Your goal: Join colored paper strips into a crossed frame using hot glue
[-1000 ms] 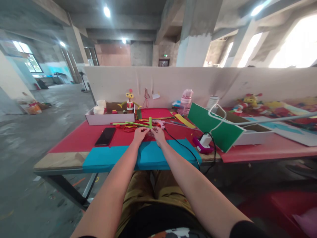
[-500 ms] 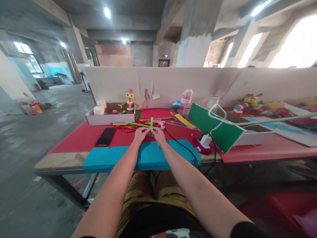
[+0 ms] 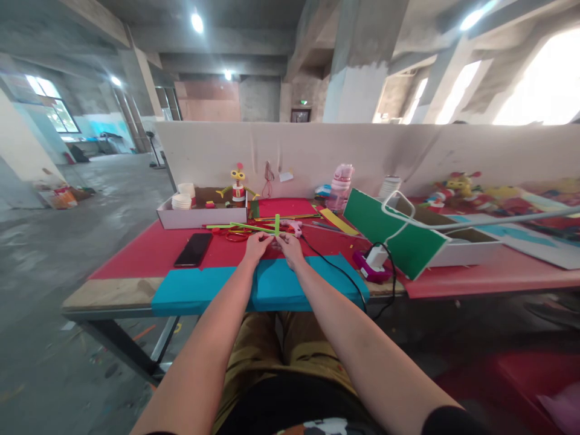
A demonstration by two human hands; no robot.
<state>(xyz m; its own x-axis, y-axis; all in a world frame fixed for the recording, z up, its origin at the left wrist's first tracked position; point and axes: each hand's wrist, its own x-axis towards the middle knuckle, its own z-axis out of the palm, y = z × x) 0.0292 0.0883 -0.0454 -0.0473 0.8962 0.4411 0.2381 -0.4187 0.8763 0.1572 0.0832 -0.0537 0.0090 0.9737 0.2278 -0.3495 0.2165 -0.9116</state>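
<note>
A blue sheet (image 3: 199,289) covers the table's near edge. Just past it, the left hand (image 3: 258,245) and the right hand (image 3: 289,246) meet fingertip to fingertip, both pinching the lower end of a green strip (image 3: 277,223), which stands upright between them over the red table cover (image 3: 136,257). A phone (image 3: 193,250) lies to the left (screen dark). Farther back are a pink glue gun (image 3: 293,228), an open box (image 3: 203,219) and a pink bottle (image 3: 341,187).

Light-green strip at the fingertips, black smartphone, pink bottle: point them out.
Light-green strip (image 3: 277,224): head view, middle of its upright part.
Black smartphone (image 3: 193,251): head view, middle of its upper face.
Pink bottle (image 3: 339,190): head view, middle of its body.
</note>
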